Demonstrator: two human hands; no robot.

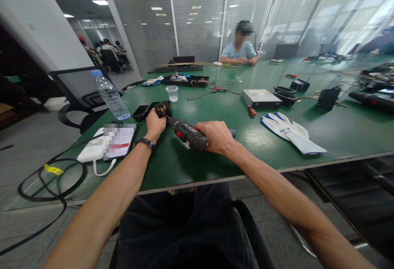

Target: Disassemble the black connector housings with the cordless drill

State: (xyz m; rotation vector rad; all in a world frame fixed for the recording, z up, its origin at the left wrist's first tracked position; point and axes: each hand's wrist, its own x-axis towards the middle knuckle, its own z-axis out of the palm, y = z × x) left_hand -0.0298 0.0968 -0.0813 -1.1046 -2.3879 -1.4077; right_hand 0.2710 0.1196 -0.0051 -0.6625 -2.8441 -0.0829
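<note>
- Grasps a cordless drill (188,134) in the right grip (217,137), at the centre of the frame, with its bit (168,117) toward the left.
- Clasps a black part (159,106) with brass-coloured pieces (163,108) in the left grip (156,124), just left of centre.
- Looks under way, judging by bit lined up at part; cannot tell whether touching, nor which pieces are done or left.
- Has black trays (140,113) just beside the part, perhaps crowding the left grip.
- Has water bottle (111,95), phone (125,144) and white power bank (92,148) at left of the frame, clear cup (172,93) above the part.
- Has silver metal box (261,99), orange-handled screwdriver (252,111) and white glove (291,133) at right on the green table (221,168), apart from the drill.
- Faces a seated co-worker (238,51) at upper right, well apart.
</note>
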